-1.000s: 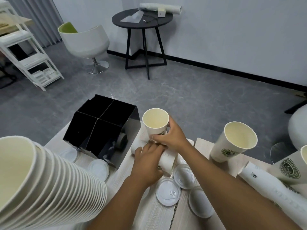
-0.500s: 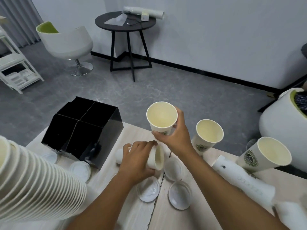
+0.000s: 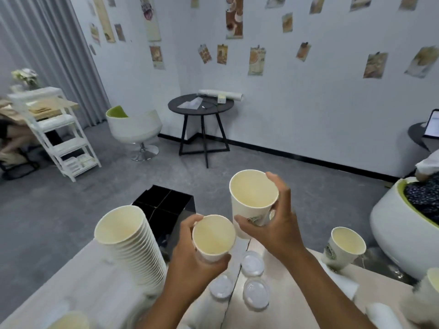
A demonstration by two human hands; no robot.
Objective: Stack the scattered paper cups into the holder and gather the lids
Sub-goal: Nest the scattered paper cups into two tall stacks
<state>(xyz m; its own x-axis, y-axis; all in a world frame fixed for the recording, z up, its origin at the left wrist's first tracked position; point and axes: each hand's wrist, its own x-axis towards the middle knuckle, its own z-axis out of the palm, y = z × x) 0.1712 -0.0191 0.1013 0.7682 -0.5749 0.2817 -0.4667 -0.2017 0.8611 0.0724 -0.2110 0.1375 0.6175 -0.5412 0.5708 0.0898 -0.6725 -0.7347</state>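
Observation:
My left hand point(image 3: 190, 264) grips a small paper cup point(image 3: 213, 235), raised above the table with its mouth toward me. Just right of it, my right hand point(image 3: 273, 224) holds a taller paper cup point(image 3: 251, 198) upright and a little higher. A tall stack of nested cups point(image 3: 133, 243) leans at the left of the table. The black divided holder point(image 3: 166, 207) stands behind it at the table's far edge. Three clear lids point(image 3: 253, 263) lie on the table below my hands. Another printed cup point(image 3: 342, 249) stands at the right.
The pale wooden table point(image 3: 90, 281) has a seam running under the lids. More cups show at the bottom left point(image 3: 69, 320) and far right edge point(image 3: 430, 288). A white round chair point(image 3: 403, 233) stands close at right. A black side table point(image 3: 202, 108) is across the floor.
Both hands have lifted their cups off the table; the lying cup in my left hand is now turned mouth-up. The camera has tilted upward, showing more of the wall.

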